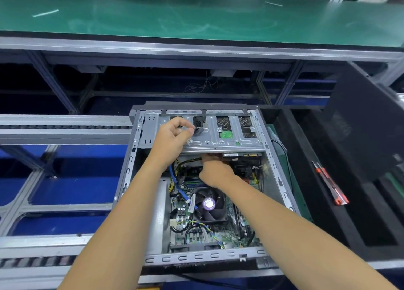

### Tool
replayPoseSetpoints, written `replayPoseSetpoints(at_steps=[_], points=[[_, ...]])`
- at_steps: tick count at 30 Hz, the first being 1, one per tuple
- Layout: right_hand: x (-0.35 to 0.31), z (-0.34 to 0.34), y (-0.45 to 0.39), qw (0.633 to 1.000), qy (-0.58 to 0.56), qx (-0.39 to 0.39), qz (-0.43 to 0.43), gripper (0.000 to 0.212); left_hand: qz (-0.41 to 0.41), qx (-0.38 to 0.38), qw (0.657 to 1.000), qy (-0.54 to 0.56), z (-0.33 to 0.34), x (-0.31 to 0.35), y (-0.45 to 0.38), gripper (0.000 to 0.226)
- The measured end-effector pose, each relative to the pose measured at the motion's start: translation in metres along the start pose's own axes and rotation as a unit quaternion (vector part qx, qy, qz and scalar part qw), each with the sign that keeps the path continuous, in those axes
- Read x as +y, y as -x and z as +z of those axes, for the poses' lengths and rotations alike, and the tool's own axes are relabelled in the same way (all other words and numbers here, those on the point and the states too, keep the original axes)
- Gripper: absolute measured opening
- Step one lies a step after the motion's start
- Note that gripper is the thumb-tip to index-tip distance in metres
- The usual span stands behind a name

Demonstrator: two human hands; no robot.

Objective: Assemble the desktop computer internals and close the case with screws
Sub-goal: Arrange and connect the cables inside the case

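Two levels of work surface: a green-matted bench (196,16) on an aluminium frame behind, a roller conveyor rail (65,128) in front. Open computer case (135,158) lies on its side beside a black tray (328,180); red-handled tool (330,184) on the tray. Left hand (172,136) over the drive cage (218,141), grip pinched on a small dark connector (197,131). Right hand (215,171) reaches under the cage above the CPU fan (208,203); its grip is hidden, cannot tell.
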State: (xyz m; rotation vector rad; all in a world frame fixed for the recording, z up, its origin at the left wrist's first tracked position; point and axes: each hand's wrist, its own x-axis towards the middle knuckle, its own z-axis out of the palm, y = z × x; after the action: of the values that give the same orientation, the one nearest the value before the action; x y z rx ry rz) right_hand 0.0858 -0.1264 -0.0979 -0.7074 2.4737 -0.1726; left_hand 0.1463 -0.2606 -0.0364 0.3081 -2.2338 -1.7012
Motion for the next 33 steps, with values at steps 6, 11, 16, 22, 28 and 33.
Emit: replayPoseSetpoints(at_steps=[6, 11, 16, 22, 28, 33], points=[[0.009, 0.0, -0.003, 0.997, 0.029, 0.004, 0.071, 0.033, -0.001, 0.002, 1.0, 0.002, 0.0, 0.0, -0.001, 0.012], [0.015, 0.003, -0.004, 0.994, 0.036, 0.056, 0.084, 0.035, 0.0, 0.005, 1.0, 0.004, 0.0, -0.001, 0.0, 0.011], [0.018, 0.002, -0.002, 0.988, 0.124, 0.069, 0.062, 0.054, -0.002, 0.006, 1.0, 0.004, 0.001, -0.002, 0.0, 0.012], [0.023, -0.004, -0.001, 0.988, 0.121, 0.026, 0.095, 0.067, -0.002, 0.002, 1.0, 0.007, 0.0, -0.002, -0.001, 0.01], [0.009, -0.005, 0.013, 0.985, 0.152, 0.017, 0.075, 0.06, -0.004, 0.008, 1.0, 0.004, 0.001, 0.0, -0.001, 0.009], [0.013, -0.009, 0.025, 0.984, 0.166, 0.02, 0.066, 0.079, -0.008, 0.009, 1.0, 0.004, 0.001, 0.003, 0.001, 0.008]])
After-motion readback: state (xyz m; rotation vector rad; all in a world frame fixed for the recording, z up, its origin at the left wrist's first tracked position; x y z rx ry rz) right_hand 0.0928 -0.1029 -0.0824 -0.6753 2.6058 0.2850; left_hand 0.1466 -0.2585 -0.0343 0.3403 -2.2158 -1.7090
